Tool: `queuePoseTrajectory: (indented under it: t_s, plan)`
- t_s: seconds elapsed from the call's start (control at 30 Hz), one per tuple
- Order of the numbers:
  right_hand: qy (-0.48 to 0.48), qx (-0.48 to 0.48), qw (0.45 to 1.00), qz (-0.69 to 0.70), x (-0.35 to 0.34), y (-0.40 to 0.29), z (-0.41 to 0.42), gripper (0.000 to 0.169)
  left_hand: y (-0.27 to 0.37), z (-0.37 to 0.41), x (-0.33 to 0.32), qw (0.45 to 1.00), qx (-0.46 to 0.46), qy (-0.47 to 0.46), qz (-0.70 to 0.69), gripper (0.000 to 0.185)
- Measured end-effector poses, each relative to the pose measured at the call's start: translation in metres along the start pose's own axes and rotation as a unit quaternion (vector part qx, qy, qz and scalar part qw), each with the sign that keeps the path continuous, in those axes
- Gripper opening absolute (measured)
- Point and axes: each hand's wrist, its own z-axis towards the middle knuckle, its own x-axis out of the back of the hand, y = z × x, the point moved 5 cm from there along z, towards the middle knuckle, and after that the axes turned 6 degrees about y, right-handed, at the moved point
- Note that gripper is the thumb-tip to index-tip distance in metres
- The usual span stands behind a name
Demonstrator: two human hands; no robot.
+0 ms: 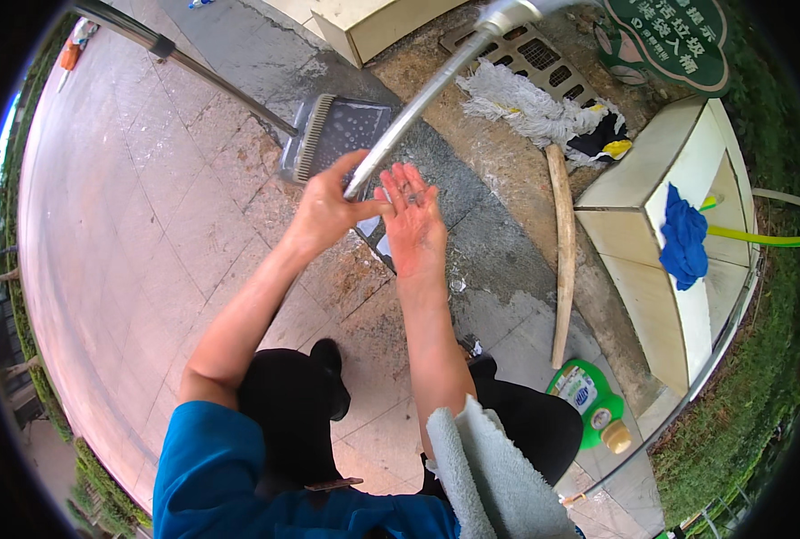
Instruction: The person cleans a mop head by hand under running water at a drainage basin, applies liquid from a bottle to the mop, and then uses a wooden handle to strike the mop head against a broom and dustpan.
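Observation:
My left hand [329,205] has its thumb and index finger around the lower end of a metal pole [420,101], which slants up to the right. Beside it, my right hand [411,219] is palm up with fingers extended, and something small and dark lies at its fingers. My left thumb reaches the right hand's finger bases. Behind the hands, a clear-lidded dustpan [349,131] with a comb edge and metal handle rests on the paving. A grey-white string mop head [528,108] lies over a drain grate [541,54]. A grey towel [501,471] hangs over my right forearm.
A wooden stick [563,269] lies right of me, near a green detergent bottle [592,404] with a tan cap. A blue cloth [684,236] hangs on a tiled ledge [632,269] by a yellow-green hose [757,237]. A green sign [670,40] bearing writing stands at upper right.

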Motion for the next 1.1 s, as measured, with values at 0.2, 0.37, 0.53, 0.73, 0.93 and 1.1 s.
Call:
queuePoseTrajectory:
  t_s: [0.2, 0.37, 0.53, 0.73, 0.93, 1.1]
  plan:
    - [-0.029, 0.031, 0.999, 0.003, -0.067, -0.038, -0.051, 0.056, 0.088, -0.020, -0.011, 0.983, 0.023, -0.174, -0.046, 0.043]
    - [0.050, 0.034, 0.996, -0.068, -0.154, -0.077, -0.102, 0.047, 0.168, -0.062, 0.000, 0.982, 0.018, -0.178, -0.058, 0.029]
    - [0.012, 0.007, 0.998, -0.066, -0.231, -0.110, -0.182, 0.054, 0.263, -0.083, 0.032, 0.989, 0.005, -0.144, -0.038, 0.023]
    - [-0.034, -0.029, 0.998, -0.047, -0.318, -0.159, -0.257, 0.069, 0.377, -0.094, 0.081, 0.995, 0.005, -0.092, -0.025, 0.020]
    - [-0.064, -0.065, 0.985, -0.149, -0.384, -0.192, -0.300, 0.083, 0.458, -0.122, 0.105, 0.992, -0.075, -0.033, 0.100, 0.018]
    - [-0.120, -0.080, 0.948, -0.284, -0.407, -0.215, -0.320, 0.080, 0.480, -0.129, 0.111, 0.998, -0.008, -0.058, 0.009, 0.017]
